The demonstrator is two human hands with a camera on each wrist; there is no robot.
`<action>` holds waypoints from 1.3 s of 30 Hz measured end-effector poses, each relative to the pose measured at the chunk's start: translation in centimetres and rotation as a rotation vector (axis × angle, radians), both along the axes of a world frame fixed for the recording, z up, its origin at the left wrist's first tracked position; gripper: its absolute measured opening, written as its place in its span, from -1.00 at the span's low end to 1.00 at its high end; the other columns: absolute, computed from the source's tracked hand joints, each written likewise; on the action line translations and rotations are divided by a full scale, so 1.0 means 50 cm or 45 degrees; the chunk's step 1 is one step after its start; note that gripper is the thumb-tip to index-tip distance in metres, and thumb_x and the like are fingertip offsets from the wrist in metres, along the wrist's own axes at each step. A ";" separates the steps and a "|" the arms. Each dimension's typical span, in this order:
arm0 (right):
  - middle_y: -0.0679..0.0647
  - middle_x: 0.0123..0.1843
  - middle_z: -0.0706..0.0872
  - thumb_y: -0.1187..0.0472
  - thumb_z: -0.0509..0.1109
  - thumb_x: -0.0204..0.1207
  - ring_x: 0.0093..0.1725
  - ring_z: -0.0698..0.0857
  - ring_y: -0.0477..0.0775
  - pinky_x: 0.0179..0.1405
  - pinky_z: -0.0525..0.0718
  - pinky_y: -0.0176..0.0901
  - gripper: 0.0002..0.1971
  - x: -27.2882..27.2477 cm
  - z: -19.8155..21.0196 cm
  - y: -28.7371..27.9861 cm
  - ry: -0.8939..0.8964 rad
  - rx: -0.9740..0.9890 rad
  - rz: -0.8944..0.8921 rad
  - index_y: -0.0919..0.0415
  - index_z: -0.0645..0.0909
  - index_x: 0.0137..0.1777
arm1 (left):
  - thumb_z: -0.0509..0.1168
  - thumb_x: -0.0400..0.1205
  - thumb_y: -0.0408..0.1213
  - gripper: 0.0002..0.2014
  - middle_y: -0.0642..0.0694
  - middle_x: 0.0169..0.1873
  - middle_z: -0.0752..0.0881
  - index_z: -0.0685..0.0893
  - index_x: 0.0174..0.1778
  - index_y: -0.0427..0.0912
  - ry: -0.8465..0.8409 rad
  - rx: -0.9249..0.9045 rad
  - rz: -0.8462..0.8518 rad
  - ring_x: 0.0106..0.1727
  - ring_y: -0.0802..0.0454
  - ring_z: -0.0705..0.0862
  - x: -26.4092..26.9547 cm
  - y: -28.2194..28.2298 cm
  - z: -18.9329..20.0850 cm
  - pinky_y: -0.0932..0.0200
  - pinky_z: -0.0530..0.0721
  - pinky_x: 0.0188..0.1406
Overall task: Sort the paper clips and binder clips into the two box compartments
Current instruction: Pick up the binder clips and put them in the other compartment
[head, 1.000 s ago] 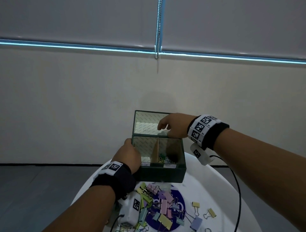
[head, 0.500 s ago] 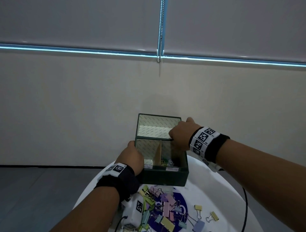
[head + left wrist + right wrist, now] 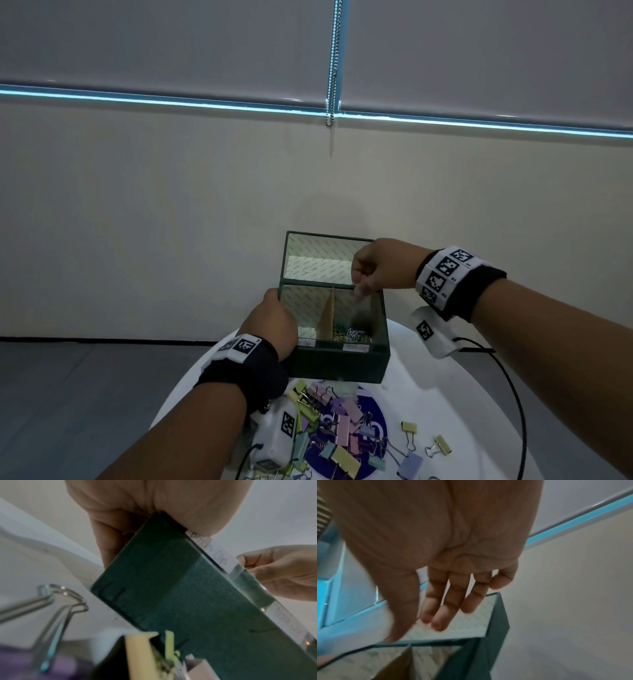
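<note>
A dark green box (image 3: pixel 339 363) stands on the white round table (image 3: pixel 445 411), its lid (image 3: pixel 318 260) upright at the back. A brown divider (image 3: pixel 328 317) splits it in two. Coloured paper clips (image 3: pixel 351 335) lie in the right compartment; what shows of the left one is bare. My left hand (image 3: pixel 274 322) grips the box's front left corner (image 3: pixel 180 595). My right hand (image 3: pixel 380 267) hovers over the back right rim, before the lid. Its fingers (image 3: pixel 452 601) hang relaxed and hold nothing. Pastel binder clips (image 3: pixel 339 425) lie heaped in front of the box.
Two yellow binder clips (image 3: pixel 409 428) (image 3: pixel 440 445) lie apart at the front right of the table. A black cable (image 3: pixel 513 394) runs down from my right wrist. White labels (image 3: pixel 217 555) sit on the box's front rim. A wall stands close behind the table.
My right hand has shifted right along the lid to the box's back right corner, and its fingers now hang over the right compartment. My left hand still grips the box.
</note>
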State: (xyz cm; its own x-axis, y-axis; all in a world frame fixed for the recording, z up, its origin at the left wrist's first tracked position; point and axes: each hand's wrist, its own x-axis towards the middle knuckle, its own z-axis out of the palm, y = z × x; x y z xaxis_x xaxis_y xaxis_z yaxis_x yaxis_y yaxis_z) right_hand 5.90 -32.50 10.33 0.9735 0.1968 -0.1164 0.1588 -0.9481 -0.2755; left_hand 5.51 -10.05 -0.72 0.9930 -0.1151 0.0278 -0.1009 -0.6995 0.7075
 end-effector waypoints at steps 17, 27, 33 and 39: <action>0.15 0.04 0.74 0.57 0.42 0.51 -0.05 0.81 0.19 -0.08 0.86 0.19 -0.51 -0.006 -0.087 -0.048 -0.290 1.064 -0.565 0.10 0.45 0.30 | 0.05 0.75 -0.33 -0.81 -0.14 -0.09 0.60 0.41 0.26 -0.24 0.062 0.019 0.026 -0.11 -0.12 0.62 0.003 -0.018 0.012 0.04 0.60 -0.07; 0.27 0.02 0.78 0.29 0.34 0.68 -0.11 0.79 0.20 -0.05 0.82 0.05 -0.92 0.014 -0.104 -0.045 0.067 0.925 -0.672 0.27 0.66 0.01 | 0.06 0.75 -0.32 -0.73 -0.26 0.17 0.66 0.40 0.37 -0.27 0.097 0.023 0.016 -0.06 -0.11 0.61 -0.002 -0.032 0.025 0.05 0.60 -0.04; 0.09 0.17 0.73 0.11 0.47 0.61 0.02 0.77 0.13 -0.21 0.83 0.06 -0.65 -0.049 -0.106 -0.038 0.098 0.865 -0.610 0.10 0.52 0.34 | 0.12 0.74 -0.26 -0.61 -0.27 0.21 0.64 0.33 0.49 -0.23 0.167 -0.028 0.002 0.01 -0.15 0.61 -0.012 -0.032 0.032 0.03 0.61 0.06; 0.17 0.54 0.44 0.01 0.57 0.50 0.27 0.57 0.12 0.12 0.53 -0.13 -0.26 -0.133 -0.111 -0.028 -0.149 0.388 -0.353 0.07 0.32 0.61 | 0.20 0.70 -0.15 -0.33 -0.17 -0.04 0.64 0.06 0.69 -0.16 0.224 -0.058 0.004 -0.05 -0.16 0.67 -0.028 -0.024 0.043 0.04 0.63 -0.08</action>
